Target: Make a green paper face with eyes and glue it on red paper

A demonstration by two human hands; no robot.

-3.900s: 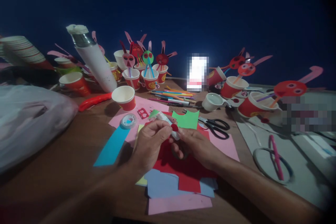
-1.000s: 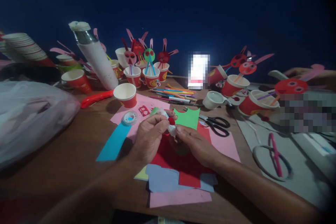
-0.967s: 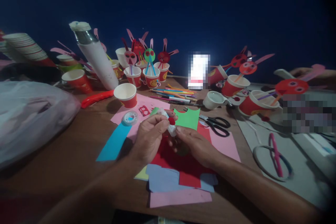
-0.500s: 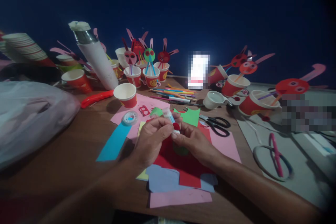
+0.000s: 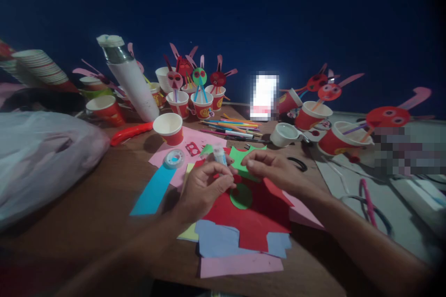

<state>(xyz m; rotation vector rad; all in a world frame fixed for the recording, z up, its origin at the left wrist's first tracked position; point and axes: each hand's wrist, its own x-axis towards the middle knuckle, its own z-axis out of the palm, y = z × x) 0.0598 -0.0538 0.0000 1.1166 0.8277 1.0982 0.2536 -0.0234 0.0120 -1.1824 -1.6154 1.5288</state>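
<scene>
My left hand is closed around a small white-and-blue tube that looks like a glue stick, its upper end sticking out above the fingers. A small red paper disc shows by my left fingertips; whether they touch it is unclear. My right hand hovers over green paper with its fingers curled and pinched together, hiding anything between them. Below the hands, a green paper circle lies on red paper. Scissors are mostly covered by my right hand.
A tape roll rests on a blue strip. Behind stand a paper cup, a flask, coloured sticks and cups with paper faces. A plastic bag bulges at the left; a white mug stands right.
My right hand has parted from my left hand and moved right and up, over the green paper and scissors. The green circle is now uncovered. My left hand keeps the tube.
</scene>
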